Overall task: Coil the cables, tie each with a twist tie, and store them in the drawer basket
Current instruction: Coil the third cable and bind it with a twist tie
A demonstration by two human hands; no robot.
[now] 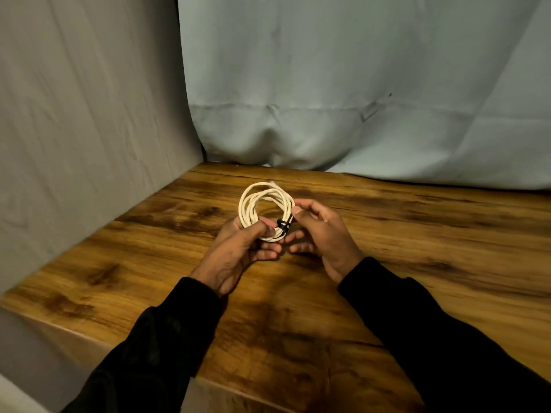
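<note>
Fingers [262, 229] of the left hand [238, 251] were curled around the lower left part of a cream-white cable wound into a round coil [265, 210], with the thumb pressed over the strands and the other fingers tucked beneath them. On the right hand [322, 236], the thumb and forefinger were pinched together at the right edge of the coil, touching the strands just above a thin black twist tie [282, 225]; its remaining fingers were loosely bent below, and whether they touched the cable could not be told. That black tie was wrapped around the bundled strands at the lower right of the coil, between the two hands.

Both hands held the coil a little above a brown wood-grain table top [417, 234], just above the centre of the frame. One pale plug end [272, 182] stuck out at the top of the coil, too small to make out further.

Long black sleeves [432, 323] covered both forearms, which entered from the bottom edge of the frame. Behind the table, a pale blue-grey cloth [357, 84] hung across the upper middle and upper right, its folds resting on the far edge of the wood. A grey cloth panel [89, 114] filled the upper left and ran down along the table's left side.
</note>
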